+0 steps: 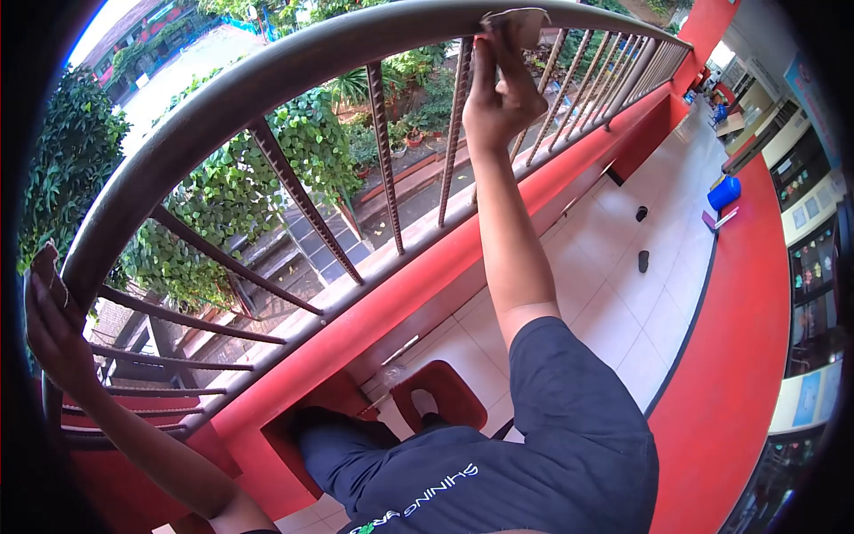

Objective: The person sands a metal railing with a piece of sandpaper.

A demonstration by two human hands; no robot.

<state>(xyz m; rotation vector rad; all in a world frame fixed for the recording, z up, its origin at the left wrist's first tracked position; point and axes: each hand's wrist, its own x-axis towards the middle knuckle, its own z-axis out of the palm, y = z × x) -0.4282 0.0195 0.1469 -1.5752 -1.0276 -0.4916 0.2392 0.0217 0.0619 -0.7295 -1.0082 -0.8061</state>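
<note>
My right hand [503,98] is raised to the far part of the dark metal handrail [267,80]. Its fingers press a thin, bent brownish sheet [527,28], like sandpaper, against the rail. At the left edge of the view, my left hand [58,325] reaches the near, curving end of the same rail. A second brownish sheet [44,258], also like sandpaper, shows at its fingertips. Part of the left hand's grip is dark and hard to make out. Both arms are stretched wide apart along the rail.
Ribbed metal bars [387,160] stand below the handrail on a red ledge [356,347]. A red stool [454,392] is beside my legs. A pair of dark slippers [642,261] lies on the tiled floor. A blue bin [724,193] stands farther along the corridor. Plants grow beyond the railing.
</note>
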